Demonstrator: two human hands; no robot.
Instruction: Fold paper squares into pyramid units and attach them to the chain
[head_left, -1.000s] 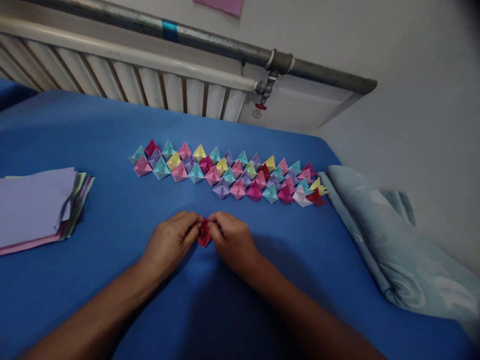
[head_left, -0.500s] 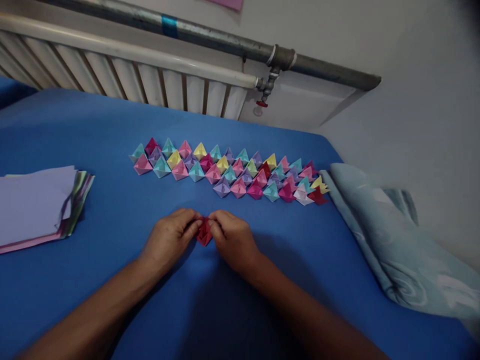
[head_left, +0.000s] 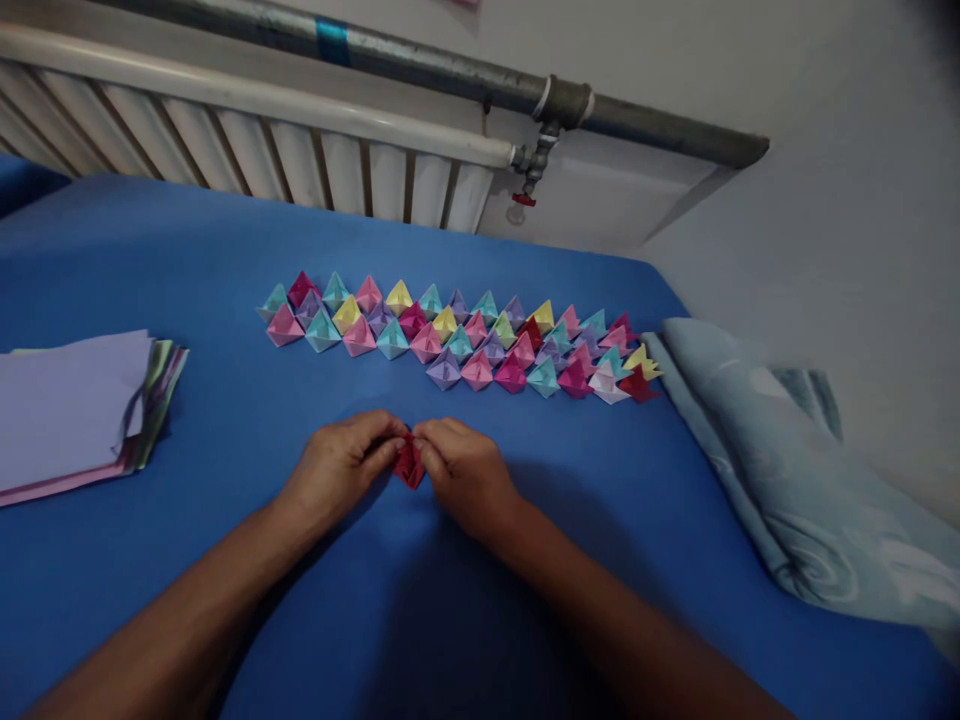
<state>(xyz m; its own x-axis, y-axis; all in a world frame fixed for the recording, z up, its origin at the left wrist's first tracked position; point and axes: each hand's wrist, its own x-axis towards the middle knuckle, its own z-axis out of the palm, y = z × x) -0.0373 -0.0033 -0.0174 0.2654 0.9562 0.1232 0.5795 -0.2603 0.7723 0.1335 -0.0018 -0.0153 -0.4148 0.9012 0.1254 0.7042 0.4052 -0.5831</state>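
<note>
A small red folded paper boat (head_left: pixel 409 466) is pinched between my two hands, low over the blue sheet (head_left: pixel 247 440). My left hand (head_left: pixel 349 460) grips its left side with thumb and forefinger. On the other side, the closed fingers of my right hand (head_left: pixel 465 470) hold it, and they hide part of its upper edge. Beyond my hands, several folded paper boats (head_left: pixel 392 341) in pink, turquoise, purple, yellow and red stand in close rows.
To the left lies a stack of coloured paper (head_left: pixel 67 410), purple on top. A folded light-blue blanket (head_left: pixel 780 480) rests at the right. Along the back wall run a white radiator (head_left: pixel 300 165) and a metal pipe (head_left: pixel 450 82) with a red-handled valve (head_left: pixel 524 200).
Both hands stay on the red paper boat, with only a slight shift of the fingers. The view has tilted a little; the rows of boats look the same.
</note>
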